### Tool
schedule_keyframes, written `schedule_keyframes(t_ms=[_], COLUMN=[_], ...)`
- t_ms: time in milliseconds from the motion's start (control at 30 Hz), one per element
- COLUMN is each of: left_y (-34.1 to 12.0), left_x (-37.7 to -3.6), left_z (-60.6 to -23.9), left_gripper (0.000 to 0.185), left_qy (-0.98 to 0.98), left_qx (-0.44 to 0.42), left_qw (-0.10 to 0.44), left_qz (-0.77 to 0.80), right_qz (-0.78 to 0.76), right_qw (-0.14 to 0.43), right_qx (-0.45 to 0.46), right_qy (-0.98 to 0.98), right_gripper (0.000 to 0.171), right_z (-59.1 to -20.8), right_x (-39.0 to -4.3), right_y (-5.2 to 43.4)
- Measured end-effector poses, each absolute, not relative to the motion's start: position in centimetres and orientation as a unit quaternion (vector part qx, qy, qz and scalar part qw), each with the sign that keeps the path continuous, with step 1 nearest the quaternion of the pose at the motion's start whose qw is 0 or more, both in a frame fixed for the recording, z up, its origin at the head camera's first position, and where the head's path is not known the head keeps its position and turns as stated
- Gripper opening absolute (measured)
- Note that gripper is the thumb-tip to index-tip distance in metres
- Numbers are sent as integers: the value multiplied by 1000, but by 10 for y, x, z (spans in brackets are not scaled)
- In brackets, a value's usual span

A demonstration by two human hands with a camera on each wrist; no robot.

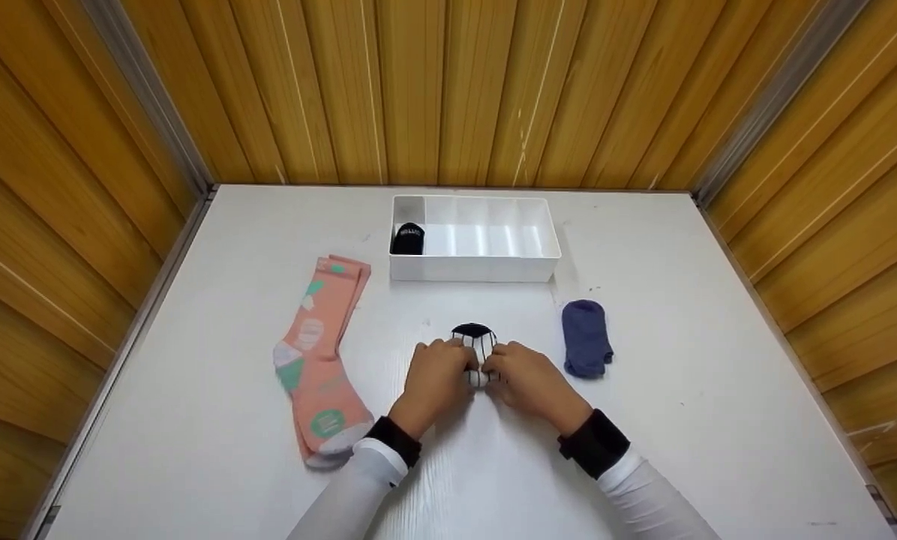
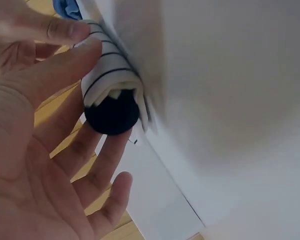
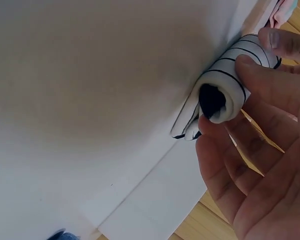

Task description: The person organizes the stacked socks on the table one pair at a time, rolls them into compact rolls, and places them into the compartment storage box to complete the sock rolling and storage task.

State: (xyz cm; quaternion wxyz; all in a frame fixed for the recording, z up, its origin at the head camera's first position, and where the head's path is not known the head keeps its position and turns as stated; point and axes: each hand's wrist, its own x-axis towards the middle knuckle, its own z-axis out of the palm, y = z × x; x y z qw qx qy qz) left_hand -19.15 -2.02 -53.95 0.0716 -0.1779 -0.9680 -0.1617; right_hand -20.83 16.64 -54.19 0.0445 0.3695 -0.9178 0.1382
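Note:
A white sock with dark stripes (image 1: 481,342) lies on the white table in front of me, partly rolled up. My left hand (image 1: 437,373) grips one end of the roll and my right hand (image 1: 532,381) the other, thumbs on the near side. In the left wrist view the striped sock (image 2: 108,62) shows a dark patch at its rolled end, and the thumb and fingers curl round it. From the right wrist, the sock (image 3: 224,75) forms a spiral, with a flat unrolled part still reaching out beyond it on the table.
At the back stands a white divided box (image 1: 471,268) with a black rolled sock (image 1: 409,241) in its left compartment. A pair of long pink socks (image 1: 328,386) lies flat on the left. Folded blue-purple socks (image 1: 586,337) lie on the right. Wood-patterned walls (image 1: 411,90) border the table.

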Motion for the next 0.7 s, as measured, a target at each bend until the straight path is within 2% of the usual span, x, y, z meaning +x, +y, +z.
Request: schedule_keyframes(t_ms=[100,267,500,700], left_y=[-17,-15,-20,-22], left_x=[-191,-193,-196,-195], left_z=[-541,-542,-538,-538], left_gripper=[20,15,16,17], left_qy=[-971,-973,-967,-963], left_qx=[-172,-165,-165,-168], left_qw=[80,69,37,35], left_qz=[-145,-144,-191,-207], right_qz=[146,155,123,118], right_qw=[34,41,84,79], right_qx=[367,369,371,381], right_qy=[-918,-916,-917,-914], right_gripper=[12,13,32,24], right_z=[-541,-542,-547,-546], right_x=[-209,-209,-206,-205], right_y=[167,168,168,166])
